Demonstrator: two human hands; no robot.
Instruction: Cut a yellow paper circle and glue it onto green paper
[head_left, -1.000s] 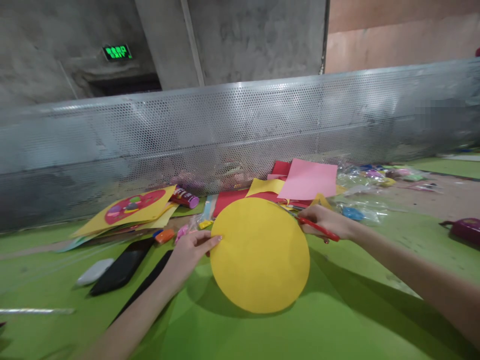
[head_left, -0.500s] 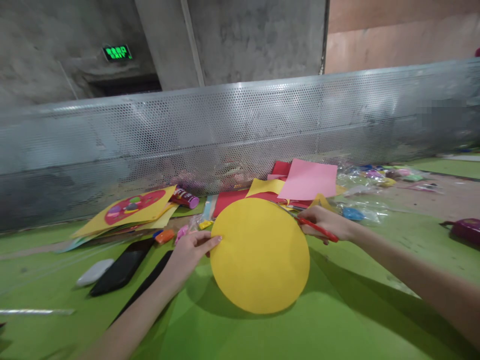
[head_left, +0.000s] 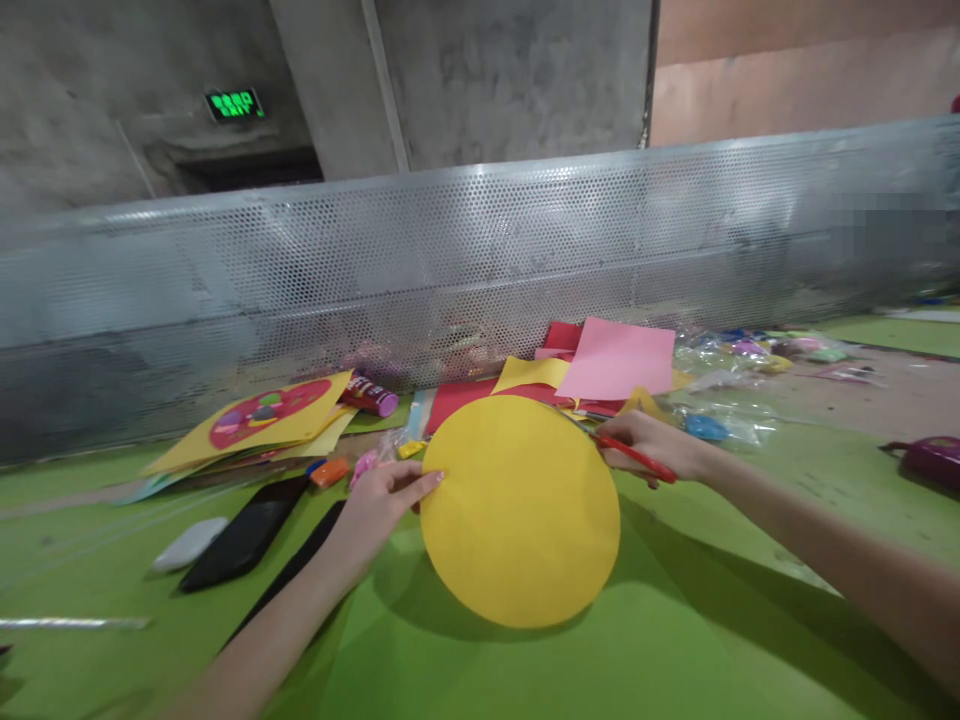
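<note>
A round sheet of yellow paper [head_left: 521, 510] is held up over the green tabletop [head_left: 555, 680], casting a shadow below it. My left hand [head_left: 386, 500] pinches its left edge between thumb and fingers. At the upper right edge, my right hand [head_left: 649, 445] is closed around the red handles of a pair of scissors [head_left: 637, 457]. The blades lie along the paper's rim and are partly hidden, so how far apart they are does not show. A scrap of yellow paper [head_left: 643, 404] sticks up just behind my right hand.
Behind the circle lie pink paper [head_left: 619, 360] and red paper [head_left: 457, 405]. On the left are a stack of decorated sheets [head_left: 247, 425], a black phone [head_left: 247, 535], a white case [head_left: 191, 545] and a glue stick [head_left: 373, 394]. Clay in plastic bags [head_left: 757, 350] sits right. A perforated metal panel [head_left: 450, 270] borders the back.
Almost nothing differs. Both hands, the yellow circle and the scissors stay in practically the same place.
</note>
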